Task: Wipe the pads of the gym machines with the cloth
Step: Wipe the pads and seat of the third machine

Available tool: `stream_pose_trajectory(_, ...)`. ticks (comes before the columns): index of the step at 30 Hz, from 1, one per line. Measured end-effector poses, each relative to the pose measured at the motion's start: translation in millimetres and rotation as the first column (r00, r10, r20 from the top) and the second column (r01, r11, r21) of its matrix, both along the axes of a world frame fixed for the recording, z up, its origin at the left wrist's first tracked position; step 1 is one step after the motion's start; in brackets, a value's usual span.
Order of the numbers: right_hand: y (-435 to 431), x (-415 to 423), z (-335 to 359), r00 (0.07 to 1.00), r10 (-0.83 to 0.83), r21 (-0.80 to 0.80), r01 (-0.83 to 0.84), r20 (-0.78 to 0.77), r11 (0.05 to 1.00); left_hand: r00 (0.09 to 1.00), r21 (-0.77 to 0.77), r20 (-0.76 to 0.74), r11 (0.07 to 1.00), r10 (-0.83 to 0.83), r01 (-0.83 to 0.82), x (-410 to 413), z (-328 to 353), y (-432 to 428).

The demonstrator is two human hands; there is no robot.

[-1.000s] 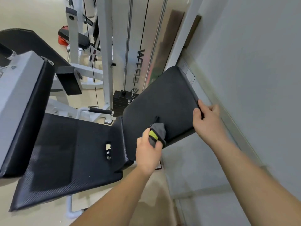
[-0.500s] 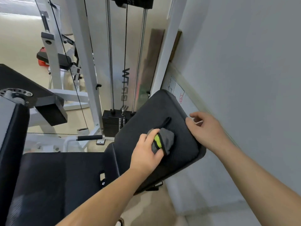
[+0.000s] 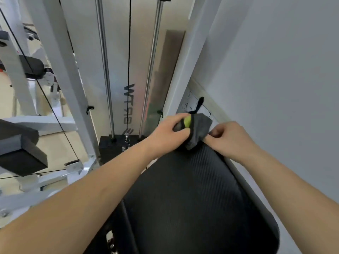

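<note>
Wall (image 3: 275, 70) alongside — left hand (image 3: 165, 132) and right hand (image 3: 229, 138) now pinch the cloth (image 3: 199, 129) at the pad's (image 3: 192, 198) top.

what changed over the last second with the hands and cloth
The left hand slid the cloth up the back pad to its top edge. The right hand moved from the pad's side edge to its top corner, beside the cloth. The left hand still grips the cloth.
</note>
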State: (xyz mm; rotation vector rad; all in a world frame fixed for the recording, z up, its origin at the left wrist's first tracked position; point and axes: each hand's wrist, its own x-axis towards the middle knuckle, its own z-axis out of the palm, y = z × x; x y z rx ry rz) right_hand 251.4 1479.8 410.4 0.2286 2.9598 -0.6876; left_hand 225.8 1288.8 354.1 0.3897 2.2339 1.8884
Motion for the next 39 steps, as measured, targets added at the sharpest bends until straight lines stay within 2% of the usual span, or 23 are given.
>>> stream_pose_trajectory(1,1,-2,-2,1.0,-0.003,0.011,0.002,0.017,1.0,0.998,-0.01,0.005,0.998,-0.063,0.063,-8,0,8)
stream_pose_trajectory(4,-4,0,-7,0.999,-0.035,0.102,0.034,0.002,0.994,1.0,-0.002,-0.018,1.0,0.001,-0.002,-25,-22,25)
stream_pose_trajectory(6,-13,2,-7,0.997,-0.073,0.219,0.075,-0.02,0.973,0.998,0.08,0.068,0.997,0.002,-0.008,-33,-36,26)
stream_pose_trajectory(8,-25,-1,-6,0.996,-0.083,0.344,0.086,-0.024,0.935,0.979,0.097,0.204,0.995,-0.011,-0.009,-39,-51,14)
stream_pose_trajectory(13,-49,-7,-10,0.999,-0.022,0.592,0.036,-0.031,0.805,0.865,-0.228,0.496,0.973,0.073,0.048,-19,-141,-52)
stream_pose_trajectory(15,-53,-8,-11,0.998,-0.013,0.617,0.047,-0.059,0.785,0.816,-0.274,0.562,0.961,0.134,0.031,-8,-155,-69)
stream_pose_trajectory(17,-56,-6,-13,0.997,-0.013,0.633,0.058,-0.075,0.772,0.829,-0.166,0.552,0.986,0.09,0.003,-10,-144,-64)
stream_pose_trajectory(20,-63,-6,-16,0.998,-0.016,0.666,0.057,-0.068,0.743,0.871,0.135,0.49,0.991,-0.046,-0.024,-24,-106,-38)
stream_pose_trajectory(21,-66,-6,-17,0.998,-0.013,0.686,0.047,-0.055,0.726,0.886,0.158,0.457,0.987,-0.078,0.005,-29,-101,-31)
stream_pose_trajectory(23,-72,-4,-19,0.999,-0.024,0.715,0.043,-0.037,0.698,0.907,0.121,0.415,0.992,-0.079,0.031,-29,-111,-26)
stream_pose_trajectory(25,-75,-2,-21,0.998,-0.042,0.717,0.06,-0.043,0.695,0.886,0.045,0.463,0.999,-0.01,-0.012,-27,-141,-36)
stream_pose_trajectory(29,-73,3,-22,0.994,-0.071,0.692,0.106,-0.08,0.714,0.784,-0.176,0.6,0.982,0.158,-0.063,-7,-199,-73)
stream_pose_trajectory(31,-74,5,-23,0.993,-0.075,0.697,0.118,-0.092,0.707,0.707,-0.307,0.663,0.951,0.246,-0.043,7,-226,-95)
stream_pose_trajectory(33,-74,6,-24,0.992,-0.086,0.701,0.127,-0.093,0.702,0.678,-0.409,0.671,0.912,0.299,0.003,14,-241,-107)
stream_pose_trajectory(35,-75,6,-25,0.991,-0.088,0.703,0.131,-0.097,0.699,0.728,-0.381,0.627,0.924,0.277,-0.024,7,-235,-101)
stream_pose_trajectory(39,-75,5,-30,0.992,-0.078,0.721,0.128,-0.102,0.681,0.876,-0.222,0.452,0.972,0.167,-0.071,-13,-196,-73)
